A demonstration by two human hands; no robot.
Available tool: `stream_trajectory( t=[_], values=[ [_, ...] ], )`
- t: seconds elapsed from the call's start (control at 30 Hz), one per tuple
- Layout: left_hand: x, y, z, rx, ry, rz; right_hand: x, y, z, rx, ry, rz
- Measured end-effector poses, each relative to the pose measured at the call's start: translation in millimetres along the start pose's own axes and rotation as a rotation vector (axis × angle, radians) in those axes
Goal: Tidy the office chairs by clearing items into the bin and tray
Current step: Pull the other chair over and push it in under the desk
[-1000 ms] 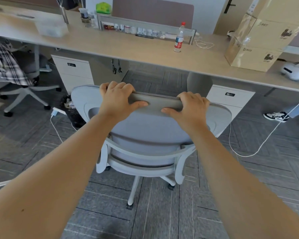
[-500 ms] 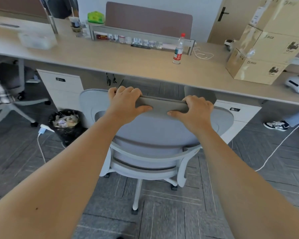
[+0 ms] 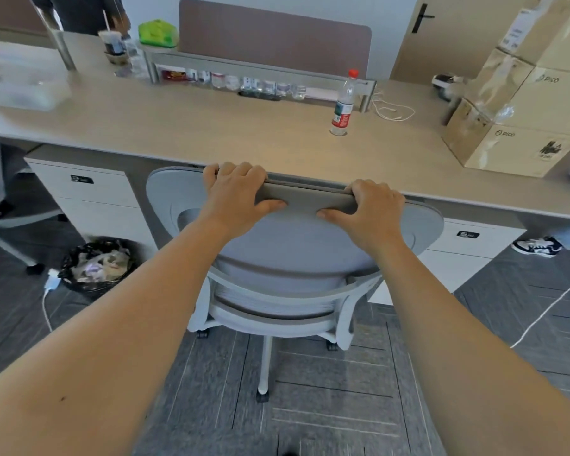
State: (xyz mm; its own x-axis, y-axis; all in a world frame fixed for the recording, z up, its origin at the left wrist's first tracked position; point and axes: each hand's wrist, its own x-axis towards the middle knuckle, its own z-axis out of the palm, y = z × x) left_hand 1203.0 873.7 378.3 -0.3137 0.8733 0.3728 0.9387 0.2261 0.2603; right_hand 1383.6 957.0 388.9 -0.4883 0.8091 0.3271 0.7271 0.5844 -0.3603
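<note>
Head view: both hands clasp the top edge of a grey office chair (image 3: 296, 245) at the centre of the frame. Left hand (image 3: 236, 199) has its fingers curled over the top rail with the thumb pressed on the near face; right hand (image 3: 372, 212) holds the same rail in the same way, just to the right. Chair's top edge meets the near edge of the long wooden desk (image 3: 178, 123). A bin (image 3: 96, 263) lined with a black bag (crumpled litter inside) stands on the floor at lower left. On the desk, a water bottle (image 3: 343, 105) stands upright at upper centre-right, cardboard boxes (image 3: 520, 93) are stacked at far right, and a clear tray (image 3: 23, 85) sits at upper left.
</note>
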Motion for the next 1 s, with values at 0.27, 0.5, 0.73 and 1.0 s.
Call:
stream_trajectory(
  t=[0.27,0.5,0.73,1.0],
  values=[
    [83.4,-28.6,30.1,0.015,0.028,-0.018,89.9,13.7,34.0,-0.041,0.007,-0.05],
    [140.5,-47.9,44.0,0.011,0.016,-0.05,150.6,18.3,54.9,-0.032,0.0,-0.058],
    [173.8,-66.9,55.1,-0.002,0.076,-0.008,183.4,18.6,69.9,-0.027,0.047,-0.069],
    [170.5,-58.6,51.6,-0.002,-0.019,-0.026,179.7,15.7,66.7,-0.054,-0.017,-0.001]
  ],
)
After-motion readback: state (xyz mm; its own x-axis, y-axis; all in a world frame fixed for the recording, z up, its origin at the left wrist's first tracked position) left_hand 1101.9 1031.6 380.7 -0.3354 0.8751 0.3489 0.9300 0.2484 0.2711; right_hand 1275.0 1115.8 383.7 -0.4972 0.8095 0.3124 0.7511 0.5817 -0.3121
